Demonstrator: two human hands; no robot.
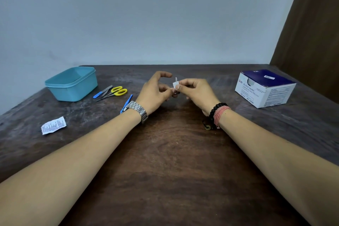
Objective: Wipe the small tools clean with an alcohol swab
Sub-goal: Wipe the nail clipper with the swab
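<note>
Head view, left hand (154, 90) and right hand (197, 91) pinching a white swab (175, 84) around a small dark tool (176, 93), scissors (117, 91) by a blue tub (72, 83)

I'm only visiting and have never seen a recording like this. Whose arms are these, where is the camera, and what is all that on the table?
There is no machine here: a person works with bare hands, and the single picture comes from a camera worn on their head, looking down and forward. The left hand, with a metal watch on its wrist, and the right hand, with bracelets on its wrist, meet above the dark wooden table. The fingers pinch a small white swab around a small dark tool, too hidden to name. To the left lie a teal tub, yellow-handled scissors, two blue-handled tools and a torn wrapper. On the right stands the box of alcohol swabs.
</note>
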